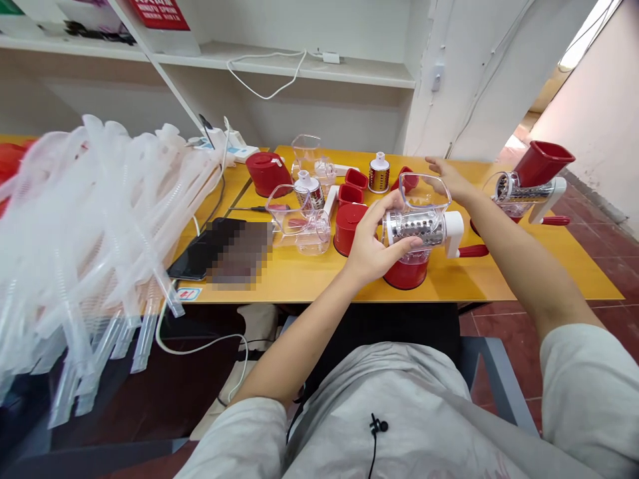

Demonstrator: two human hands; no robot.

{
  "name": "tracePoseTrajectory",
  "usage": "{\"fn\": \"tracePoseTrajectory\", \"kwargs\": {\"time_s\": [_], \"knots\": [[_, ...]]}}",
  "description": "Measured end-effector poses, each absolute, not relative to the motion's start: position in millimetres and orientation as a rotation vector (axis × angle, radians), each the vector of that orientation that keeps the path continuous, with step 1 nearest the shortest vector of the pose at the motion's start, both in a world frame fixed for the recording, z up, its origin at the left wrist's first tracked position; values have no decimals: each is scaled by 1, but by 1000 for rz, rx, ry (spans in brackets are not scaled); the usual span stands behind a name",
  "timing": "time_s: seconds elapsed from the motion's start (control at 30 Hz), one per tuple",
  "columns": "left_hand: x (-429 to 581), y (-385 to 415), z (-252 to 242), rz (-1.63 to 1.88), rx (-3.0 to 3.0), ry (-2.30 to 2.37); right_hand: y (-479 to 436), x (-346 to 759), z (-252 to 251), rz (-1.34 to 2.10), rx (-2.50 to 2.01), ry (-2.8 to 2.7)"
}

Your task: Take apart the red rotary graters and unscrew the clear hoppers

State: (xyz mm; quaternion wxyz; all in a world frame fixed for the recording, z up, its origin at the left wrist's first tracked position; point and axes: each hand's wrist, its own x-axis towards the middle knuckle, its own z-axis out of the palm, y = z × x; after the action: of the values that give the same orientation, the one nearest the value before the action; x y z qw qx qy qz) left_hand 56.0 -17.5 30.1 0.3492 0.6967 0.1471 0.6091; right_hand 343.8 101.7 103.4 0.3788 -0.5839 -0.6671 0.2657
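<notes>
A rotary grater [424, 229] with a clear hopper, steel drum, white body and red base stands on the yellow table [499, 273]. My left hand [372, 243] wraps round the drum end of it. My right hand [444, 174] lies flat and spread behind the hopper's top rim, holding nothing. A red crank handle [473, 251] sticks out to the grater's right.
A second assembled grater [532, 186] sits at the table's right. Clear hoppers [299, 223], red cups [349, 226], a red base [267, 173] and loose drums [379, 171] crowd the table's middle. A phone [200, 256] lies left. Translucent tubes [90, 233] pile up at far left.
</notes>
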Motion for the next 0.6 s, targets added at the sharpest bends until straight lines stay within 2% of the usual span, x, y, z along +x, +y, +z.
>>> {"fn": "tracePoseTrajectory", "kwargs": {"time_s": [0.2, 0.33, 0.6], "knots": [[68, -8, 32, 1568, 1823, 407, -3, 348, 107, 862, -1239, -1605], [82, 4, 30, 1571, 1800, 403, -65, 347, 98, 868, -1156, -1674], [111, 13, 30, 1561, 1735, 375, -76, 356, 76, 707, -1203, -1631]]}}
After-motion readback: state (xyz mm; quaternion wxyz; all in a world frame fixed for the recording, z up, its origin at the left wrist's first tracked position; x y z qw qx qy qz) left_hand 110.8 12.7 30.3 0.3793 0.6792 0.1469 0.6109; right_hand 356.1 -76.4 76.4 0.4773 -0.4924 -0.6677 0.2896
